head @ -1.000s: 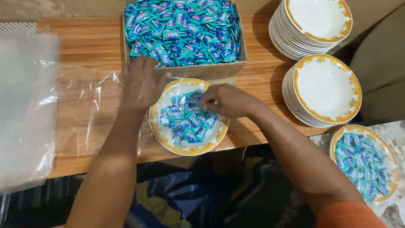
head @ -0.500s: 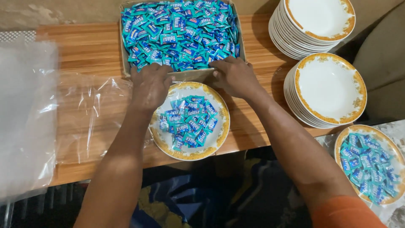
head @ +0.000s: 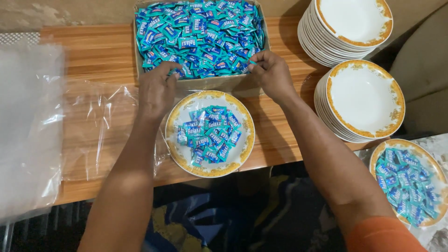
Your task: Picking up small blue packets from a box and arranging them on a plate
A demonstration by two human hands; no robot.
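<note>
**Both hands at the near edge of the sweet box**

Since half a second ago both of my hands have pushed forward off the plate's far rim and over the near wall of the cardboard box [head: 205, 84]. Now my left hand [head: 156, 91] curls its fingers [head: 173, 71] down into the blue wrapped sweets [head: 200, 35] at the box's near-left corner; whether they have closed on any I cannot tell, since the tips are buried. On my right hand [head: 273, 74] the fingers [head: 254, 65] are pressed together, pinching a sweet or 2 at the near-right edge of the heap.

What matters is the line between box and plate. The gold-rimmed plate [head: 177, 140], already partly filled, sits on the counter [head: 98, 51] just beside the box's near wall, directly toward me from both hands and between my forearms. Neither hand is clearly nearer; each lies just beyond the plate's far rim. The box's long side runs left to right across my reach, so the plate lies straight back from the sweets.
</note>
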